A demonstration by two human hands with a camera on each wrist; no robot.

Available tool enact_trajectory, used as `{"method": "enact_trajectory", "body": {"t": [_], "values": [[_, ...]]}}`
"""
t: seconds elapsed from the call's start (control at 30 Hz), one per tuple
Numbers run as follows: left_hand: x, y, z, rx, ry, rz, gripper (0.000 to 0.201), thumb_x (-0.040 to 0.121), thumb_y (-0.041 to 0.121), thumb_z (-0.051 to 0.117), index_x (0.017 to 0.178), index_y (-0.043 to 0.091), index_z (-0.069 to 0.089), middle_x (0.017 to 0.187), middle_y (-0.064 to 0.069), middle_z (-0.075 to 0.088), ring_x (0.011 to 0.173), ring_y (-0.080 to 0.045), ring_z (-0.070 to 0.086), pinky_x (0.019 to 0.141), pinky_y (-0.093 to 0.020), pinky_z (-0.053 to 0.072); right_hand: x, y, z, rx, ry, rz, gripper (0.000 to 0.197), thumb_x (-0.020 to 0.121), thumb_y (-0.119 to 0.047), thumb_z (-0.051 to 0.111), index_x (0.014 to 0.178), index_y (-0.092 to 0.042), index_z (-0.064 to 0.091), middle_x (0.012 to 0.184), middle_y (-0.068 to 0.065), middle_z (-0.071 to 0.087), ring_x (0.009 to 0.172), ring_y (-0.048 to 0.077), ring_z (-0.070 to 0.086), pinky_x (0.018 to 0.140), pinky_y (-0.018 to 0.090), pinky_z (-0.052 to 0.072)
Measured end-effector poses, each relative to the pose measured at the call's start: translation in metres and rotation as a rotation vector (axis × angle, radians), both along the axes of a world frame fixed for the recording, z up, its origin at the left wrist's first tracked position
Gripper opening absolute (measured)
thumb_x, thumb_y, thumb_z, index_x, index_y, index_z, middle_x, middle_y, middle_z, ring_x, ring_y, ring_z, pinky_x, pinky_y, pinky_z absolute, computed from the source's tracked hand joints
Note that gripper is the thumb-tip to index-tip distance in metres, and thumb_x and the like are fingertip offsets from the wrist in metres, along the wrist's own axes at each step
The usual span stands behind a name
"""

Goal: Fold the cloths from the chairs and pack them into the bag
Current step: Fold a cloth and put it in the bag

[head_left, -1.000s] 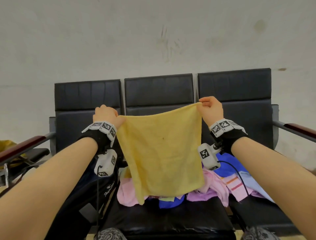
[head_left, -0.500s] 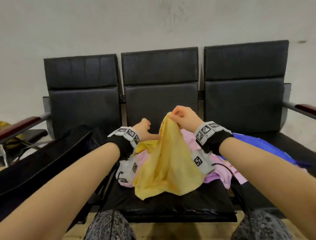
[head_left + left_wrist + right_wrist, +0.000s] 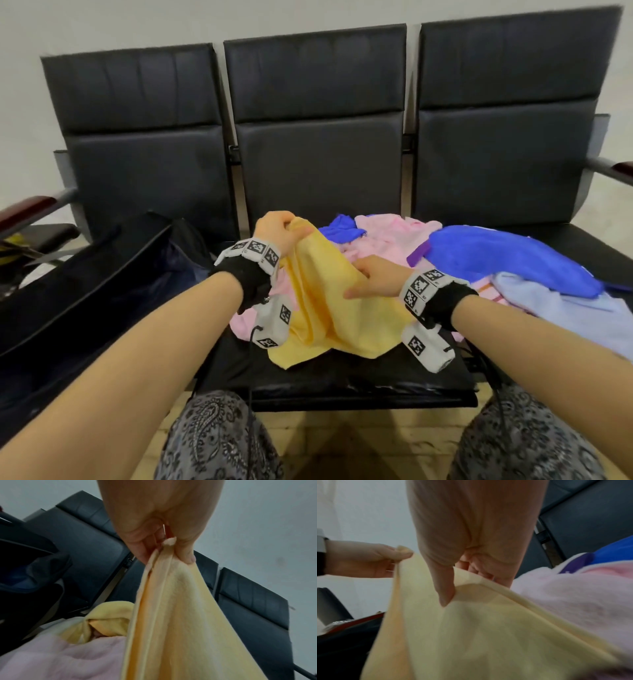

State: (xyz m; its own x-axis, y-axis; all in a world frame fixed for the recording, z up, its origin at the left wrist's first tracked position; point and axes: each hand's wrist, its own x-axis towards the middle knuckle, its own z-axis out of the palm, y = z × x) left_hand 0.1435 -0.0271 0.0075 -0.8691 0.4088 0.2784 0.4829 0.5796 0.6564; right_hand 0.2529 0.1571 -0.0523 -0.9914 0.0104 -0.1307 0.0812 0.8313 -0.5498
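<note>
A yellow cloth (image 3: 329,308) hangs folded in half over the middle seat, its lower end lying on the cushion. My left hand (image 3: 279,228) pinches the cloth's joined top corners between thumb and fingers (image 3: 187,557). My right hand (image 3: 363,281) is lower and to the right, holding the cloth's side edge: in the right wrist view the thumb (image 3: 445,591) lies on the near face and the fingers are behind it. The black bag (image 3: 85,281) stands open on the left seat. I cannot see what is inside it.
A pile of loose cloths covers the middle and right seats: pink (image 3: 394,233), deep blue (image 3: 496,253) and pale blue (image 3: 565,308). Black chair backs (image 3: 318,102) rise behind. Armrests stick out at far left (image 3: 30,209) and far right (image 3: 616,171).
The yellow cloth was held spread wide between both hands. Its top corners came together, my left hand took them, and my right hand slid down to the side edge. The cloth dropped lower.
</note>
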Motion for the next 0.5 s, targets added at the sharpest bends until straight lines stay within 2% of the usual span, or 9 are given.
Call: {"method": "enact_trajectory", "body": {"t": [0.07,0.13,0.23,0.3,0.4,0.43,0.5], "values": [[-0.008,-0.012,0.001,0.043,0.004,0.086,0.044,0.083,0.024,0.065,0.051,0.017,0.036,0.052,0.003,0.032,0.054,-0.016,0.031,0.045,-0.025,0.026,0.004,0.007,-0.009,-0.015,-0.037,-0.026,0.016,0.084,-0.038,0.068,0.078,-0.029,0.057,0.078,-0.006,0.053,0.074,0.011,0.048,0.067,0.024,0.037],[-0.016,-0.024,0.001,0.088,-0.013,0.176,0.039,0.083,0.024,0.064,0.052,0.018,0.043,0.052,0.002,0.038,0.053,-0.015,0.038,0.046,-0.024,0.030,0.007,0.014,-0.015,-0.003,-0.040,-0.070,0.012,0.085,-0.033,0.067,0.080,-0.027,0.058,0.077,-0.006,0.054,0.071,0.010,0.047,0.067,0.024,0.037],[-0.026,-0.044,-0.001,0.128,-0.037,0.307,0.019,0.086,0.024,0.060,0.070,0.014,0.058,0.063,-0.002,0.052,0.066,-0.020,0.049,0.057,-0.026,0.037,0.011,0.023,-0.024,0.002,-0.032,-0.123,0.014,0.083,-0.027,0.069,0.077,-0.028,0.056,0.077,-0.004,0.054,0.071,0.011,0.048,0.068,0.026,0.039],[-0.033,-0.057,-0.007,0.137,-0.049,0.385,0.017,0.087,0.026,0.059,0.074,0.014,0.058,0.071,-0.006,0.056,0.073,-0.023,0.051,0.064,-0.029,0.038,0.016,0.028,-0.030,-0.028,-0.020,-0.166,0.011,0.083,-0.023,0.069,0.083,-0.024,0.058,0.083,-0.002,0.057,0.078,0.014,0.053,0.068,0.025,0.041],[-0.039,-0.072,-0.020,0.102,-0.084,0.464,0.030,0.089,0.024,0.056,0.062,0.013,0.050,0.058,-0.003,0.047,0.070,-0.026,0.049,0.063,-0.030,0.036,0.021,0.035,-0.036,-0.144,0.082,-0.246,0.018,0.082,-0.014,0.069,0.099,-0.011,0.063,0.091,0.002,0.060,0.088,0.019,0.056,0.065,0.018,0.039],[-0.039,-0.074,-0.025,0.093,-0.091,0.481,0.030,0.089,0.024,0.055,0.062,0.012,0.051,0.056,-0.003,0.044,0.069,-0.026,0.049,0.063,-0.030,0.036,0.022,0.036,-0.036,-0.201,0.136,-0.281,0.023,0.082,-0.011,0.070,0.104,-0.009,0.062,0.092,0.004,0.060,0.088,0.019,0.056,0.064,0.016,0.039],[-0.039,-0.079,-0.034,0.087,-0.105,0.512,0.027,0.090,0.021,0.054,0.065,0.009,0.052,0.053,-0.003,0.041,0.068,-0.027,0.048,0.063,-0.031,0.036,0.024,0.035,-0.037,-0.358,0.252,-0.372,0.029,0.082,-0.007,0.069,0.108,-0.012,0.057,0.083,0.007,0.059,0.078,0.019,0.057,0.056,0.013,0.040]]}}
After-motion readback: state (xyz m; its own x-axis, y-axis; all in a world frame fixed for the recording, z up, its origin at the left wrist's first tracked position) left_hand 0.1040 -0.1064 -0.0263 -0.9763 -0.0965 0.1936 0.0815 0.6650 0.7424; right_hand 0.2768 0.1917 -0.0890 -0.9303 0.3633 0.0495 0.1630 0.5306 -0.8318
